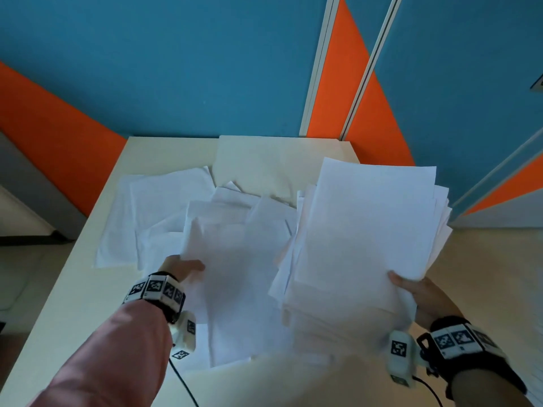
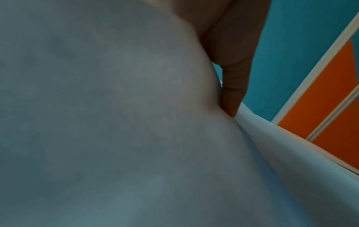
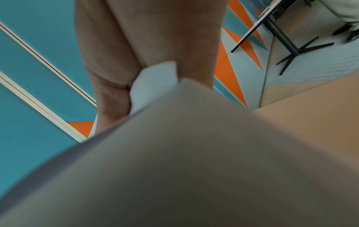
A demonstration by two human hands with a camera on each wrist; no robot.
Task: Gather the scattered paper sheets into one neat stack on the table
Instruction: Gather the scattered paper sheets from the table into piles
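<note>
The right hand (image 1: 411, 292) clamps the gathered stack (image 1: 364, 236) at its corner, freeing the left hand (image 1: 179, 267) to pinch 1 loose sheet (image 1: 235, 259) beside it.

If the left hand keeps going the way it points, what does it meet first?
Probably more loose sheets lying on the table beyond the sheet that the left hand already grips. Depth there is unclear.

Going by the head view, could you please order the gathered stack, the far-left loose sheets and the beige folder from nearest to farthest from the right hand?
1. Gathered stack, held in the right hand.
2. Beige folder, at the table's far edge.
3. Far-left loose sheets, across the table.
</note>
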